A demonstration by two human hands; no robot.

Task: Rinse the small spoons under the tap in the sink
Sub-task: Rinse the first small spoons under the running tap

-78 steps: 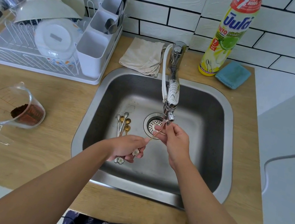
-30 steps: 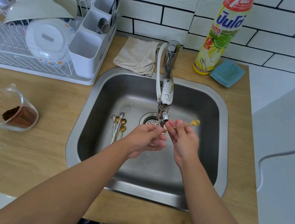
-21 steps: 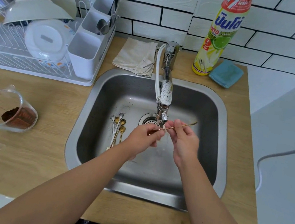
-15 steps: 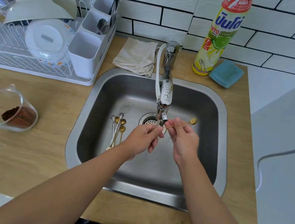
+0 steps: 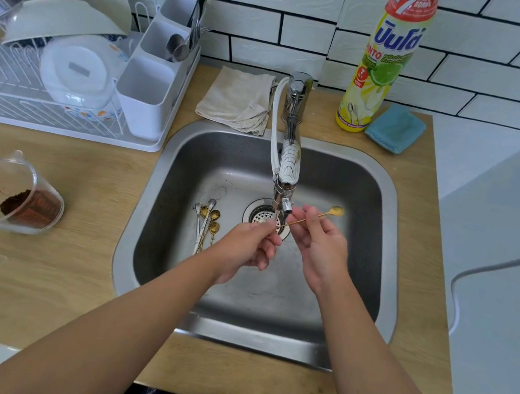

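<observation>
Under the tap (image 5: 286, 170) spout: right hand (image 5: 320, 242) pinches a gold spoon (image 5: 318, 214) mid-handle, bowl out right; left hand (image 5: 248, 243) fingers curl round its other end. Risk: wet thin handle slips, drops onto the drain (image 5: 265, 220). Remaining spoons (image 5: 207, 222) lie on sink (image 5: 387, 198) floor, left of drain

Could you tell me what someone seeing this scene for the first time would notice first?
Probably the two hands at the middle of the steel sink: the right hand pinches a thin gold spoon under the tap, its bowl pointing right, while the left hand grips its other end. More small spoons lie on the sink floor left of the drain, and a tall yellow dish soap bottle stands by the tiled wall.
</observation>
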